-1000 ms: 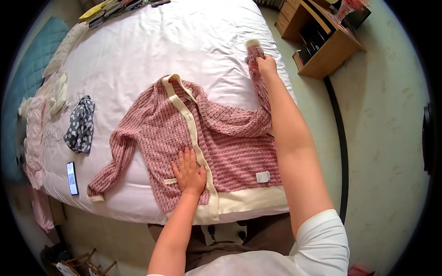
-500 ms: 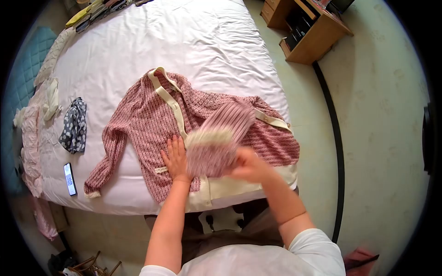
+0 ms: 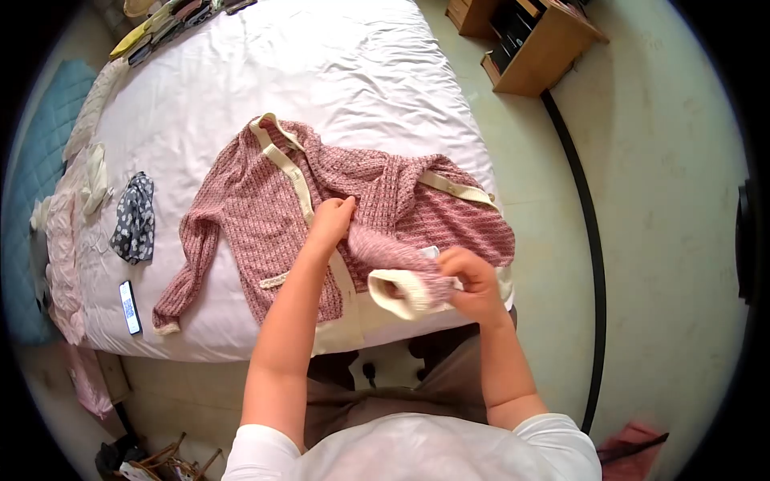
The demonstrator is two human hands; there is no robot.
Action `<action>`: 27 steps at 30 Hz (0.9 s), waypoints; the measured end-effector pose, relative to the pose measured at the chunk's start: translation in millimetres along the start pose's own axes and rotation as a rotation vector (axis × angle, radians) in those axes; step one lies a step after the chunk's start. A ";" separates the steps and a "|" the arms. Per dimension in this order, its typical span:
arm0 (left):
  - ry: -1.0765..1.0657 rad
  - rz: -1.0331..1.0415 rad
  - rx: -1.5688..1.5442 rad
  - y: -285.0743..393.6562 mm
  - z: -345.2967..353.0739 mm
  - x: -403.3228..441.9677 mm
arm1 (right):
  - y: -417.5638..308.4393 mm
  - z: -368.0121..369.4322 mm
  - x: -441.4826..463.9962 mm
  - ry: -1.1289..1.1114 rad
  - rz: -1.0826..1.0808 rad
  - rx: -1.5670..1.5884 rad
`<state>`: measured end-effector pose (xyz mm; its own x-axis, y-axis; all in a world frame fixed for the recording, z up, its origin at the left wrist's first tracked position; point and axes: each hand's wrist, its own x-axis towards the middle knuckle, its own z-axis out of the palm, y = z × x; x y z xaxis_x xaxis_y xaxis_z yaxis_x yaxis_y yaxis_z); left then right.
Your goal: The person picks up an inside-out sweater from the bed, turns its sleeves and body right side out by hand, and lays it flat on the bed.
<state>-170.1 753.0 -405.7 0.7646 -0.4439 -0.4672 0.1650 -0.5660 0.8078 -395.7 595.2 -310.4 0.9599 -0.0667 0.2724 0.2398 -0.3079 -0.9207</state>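
Note:
A pink knitted cardigan [image 3: 249,208] with cream button bands lies spread at the bed's near edge, its right side bunched and folded over. My left hand [image 3: 332,221] is closed on the knit near the middle of the cardigan, beside the cream band. My right hand [image 3: 472,282] grips the cardigan's sleeve [image 3: 385,247] near its end, lifted toward me. The sleeve's cream cuff [image 3: 397,293] faces me with its opening showing. A small white patch shows beside my right fingers; I cannot tell what it is.
On the white-sheeted bed [image 3: 321,64], a dark patterned cloth [image 3: 133,218] and a phone [image 3: 130,307] lie at left. Folded clothes [image 3: 164,32] line the far left edge. A wooden desk [image 3: 537,48] stands beyond the bed's right side.
My left hand has gone from lying flat on the cardigan to gripping it, slightly farther up. My right hand has moved right with the sleeve, whose cuff now hangs lower, toward me.

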 end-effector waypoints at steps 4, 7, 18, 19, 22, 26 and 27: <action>-0.160 -0.273 -0.486 17.8 4.7 2.6 | 41.8 -19.8 -56.2 0.513 0.155 0.347; -0.133 -0.261 -0.497 23.9 18.8 6.9 | 79.8 -19.6 -103.4 0.474 0.327 0.082; -0.128 0.242 -1.086 104.3 18.0 85.2 | 57.6 -50.0 -62.7 0.113 0.312 -0.411; -0.062 0.175 -0.961 99.8 20.7 100.8 | 64.2 -47.6 -63.3 0.096 0.288 -0.499; 0.136 -0.093 -0.558 85.5 26.5 102.0 | 82.2 -51.7 -71.8 0.156 0.405 -0.371; -0.018 -0.214 -0.326 78.6 38.7 72.0 | 76.0 -44.9 -56.4 0.345 0.755 -0.041; -0.108 -0.252 -0.365 81.3 40.8 64.6 | 70.6 -40.4 -49.5 0.296 0.782 -0.249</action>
<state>-132.7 649.9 -384.9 0.6067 -0.4046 -0.6843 0.5610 -0.3920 0.7291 -432.1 538.4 -377.6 0.7505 -0.5787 -0.3193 -0.5443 -0.2671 -0.7952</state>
